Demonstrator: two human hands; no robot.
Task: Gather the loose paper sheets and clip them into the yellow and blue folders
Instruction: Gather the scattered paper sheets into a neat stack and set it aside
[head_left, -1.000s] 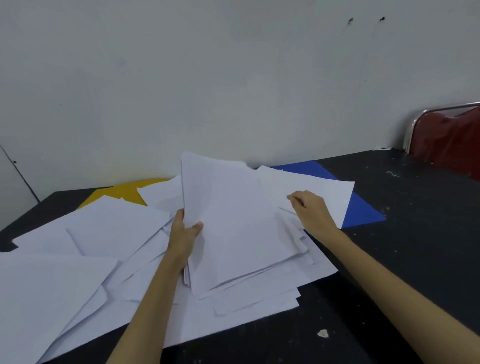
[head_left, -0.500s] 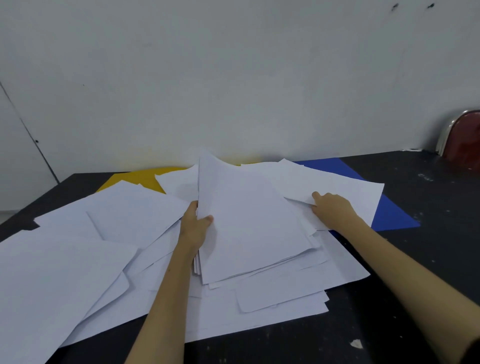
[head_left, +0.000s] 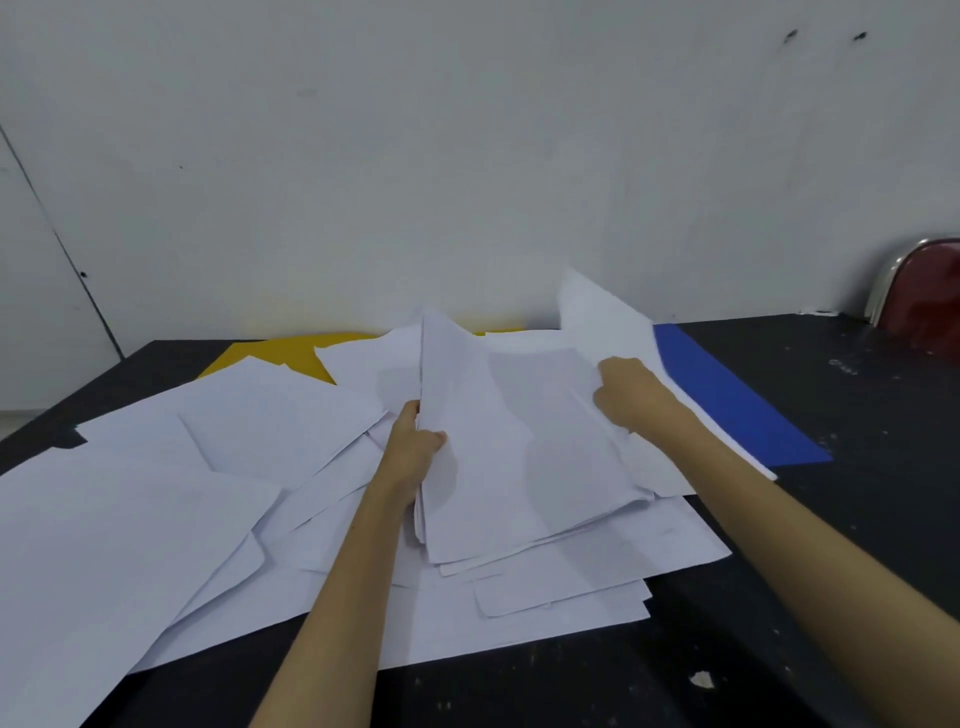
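Left hand (head_left: 415, 447) reaches in from below, its grip pinching the edge of a gathered stack of sheets (head_left: 519, 457), thumb on top. Right hand (head_left: 631, 392) curls round a lifted sheet (head_left: 602, 317). I see thin, smooth white paper sprawled over the dark tabletop (head_left: 857, 519), covering the flat yellow folder (head_left: 283, 353) and blue folder (head_left: 727, 395).

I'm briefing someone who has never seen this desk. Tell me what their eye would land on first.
First, the sprawl of loose white paper sheets covering the left and middle of the black table. At its centre the left hand grips a gathered stack by its left edge, while the right hand holds a raised sheet. Behind, a yellow folder and a blue folder peek out.
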